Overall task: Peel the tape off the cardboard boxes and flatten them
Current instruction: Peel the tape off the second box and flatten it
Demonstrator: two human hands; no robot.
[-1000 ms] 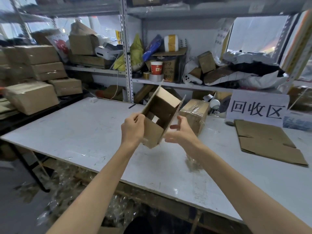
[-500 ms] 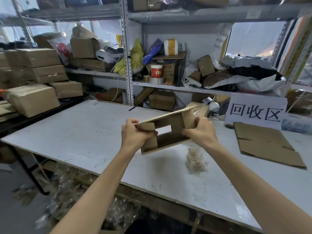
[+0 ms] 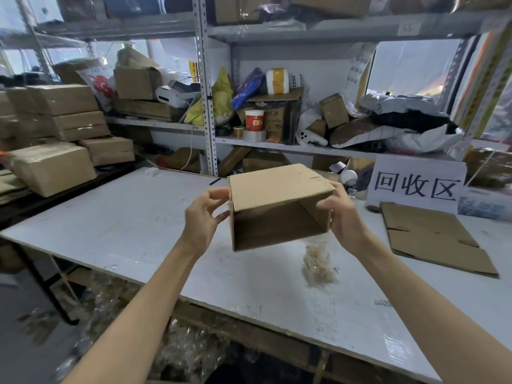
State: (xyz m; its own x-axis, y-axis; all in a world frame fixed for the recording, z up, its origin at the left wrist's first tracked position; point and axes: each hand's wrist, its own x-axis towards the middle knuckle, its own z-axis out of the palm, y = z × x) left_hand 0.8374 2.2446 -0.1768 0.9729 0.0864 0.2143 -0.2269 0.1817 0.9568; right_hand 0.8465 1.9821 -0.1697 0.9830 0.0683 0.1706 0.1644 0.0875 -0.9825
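Observation:
I hold a brown cardboard box (image 3: 277,189) in the air above the white table (image 3: 124,217). Its open end faces me and the inside is empty. My left hand (image 3: 205,217) grips the box's left wall with curled fingers and thumb. On the right wall, my right hand (image 3: 342,217) holds on with the thumb over the front edge. A crumpled wad of clear tape (image 3: 318,263) lies on the table just below the box. A flattened cardboard box (image 3: 432,239) lies at the right.
A white sign with black characters (image 3: 415,184) stands behind the flattened box. Sealed cardboard boxes (image 3: 55,139) are stacked at the left. Metal shelves (image 3: 207,106) crowded with boxes, bags and tape rolls run along the back. Plastic scraps lie under the table's near edge.
The box was squashed and skewed between my hands; it is now squared up and turned so that its open end faces me. Both hands moved to its side walls.

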